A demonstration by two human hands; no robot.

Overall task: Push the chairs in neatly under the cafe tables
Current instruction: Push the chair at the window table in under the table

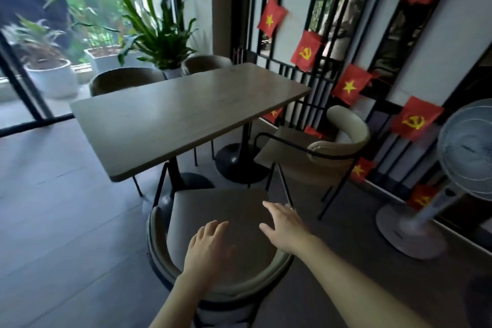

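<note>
**Both hands open above the nearest chair**

Much of what you see is blurred: the floor at left, the window plants and the far edges smear together. The near chair (213, 224) is cut off below by your forearms, and its legs are mostly out of view. Two chairs (125, 80) on the far side of the table (186, 114) show only their backrest tops. You cannot tell whether your palms touch anything.

Your left hand (206, 247) is spread flat, fingers apart, over the near chair's seat by the curved backrest. Your right hand (285, 226) is likewise open, fingers extended, over the seat's right edge. Neither hand grips anything.

The near chair stands pulled out from the table's front end, its seat clear of the tabletop. A second chair (319, 152) sits angled beside the table's right side, near the standing fan (458, 157).
</note>
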